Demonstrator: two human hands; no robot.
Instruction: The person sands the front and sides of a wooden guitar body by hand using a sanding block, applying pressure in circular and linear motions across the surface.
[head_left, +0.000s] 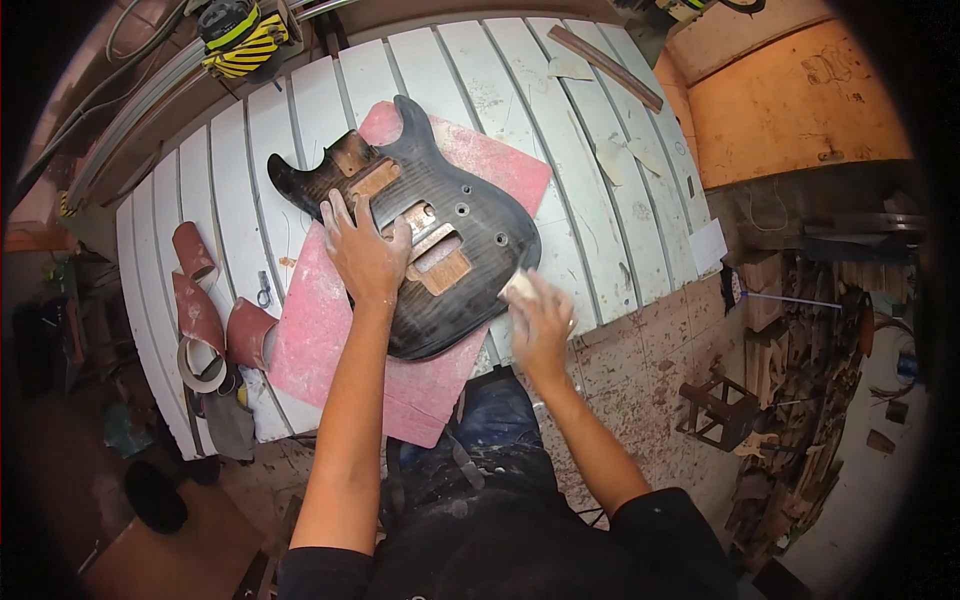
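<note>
An electric guitar body [490, 210] with a dark, grained top lies face up, its horns toward the far left. Bare wood shows in its pickup cavities and neck pocket. Under it a pink, dusty mat [420, 400] lies at an angle. My left hand [362, 255] rests on the body, fingers spread beside the cavities, with nothing in its grip. At the near right edge of the body, my right hand [543, 325] is closed on a small pale sanding piece [519, 287] against the surface. Motion blurs that hand, so the piece's exact kind is unclear.
The slatted white table [540, 90] has rolls of red-brown sandpaper [250, 330] at its left and a wooden strip [605, 68] at the far right. A black-and-yellow striped object [245, 50] stands behind. A wooden stool [718, 412] is on the floor at right, near stacked wood.
</note>
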